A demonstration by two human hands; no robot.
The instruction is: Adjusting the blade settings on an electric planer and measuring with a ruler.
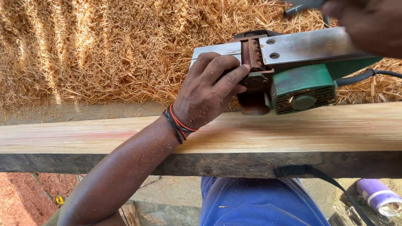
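Observation:
A green electric planer (293,71) lies tipped on its side, its metal sole plate (305,46) facing up, resting at the far edge of a long pale wooden plank (293,129). My left hand (211,90) grips the planer's front end, fingers by the cutter opening; red and black bands circle the wrist. My right hand (368,23) is at the top right corner, blurred, over the planer's rear and holding a dark tool (301,6) of which only a part shows.
A thick heap of wood shavings (104,46) covers the ground beyond the plank. A black power cord (368,75) leaves the planer rightward. A black strap (318,175) hangs below the plank. A purple bottle (379,196) lies on the ground at lower right.

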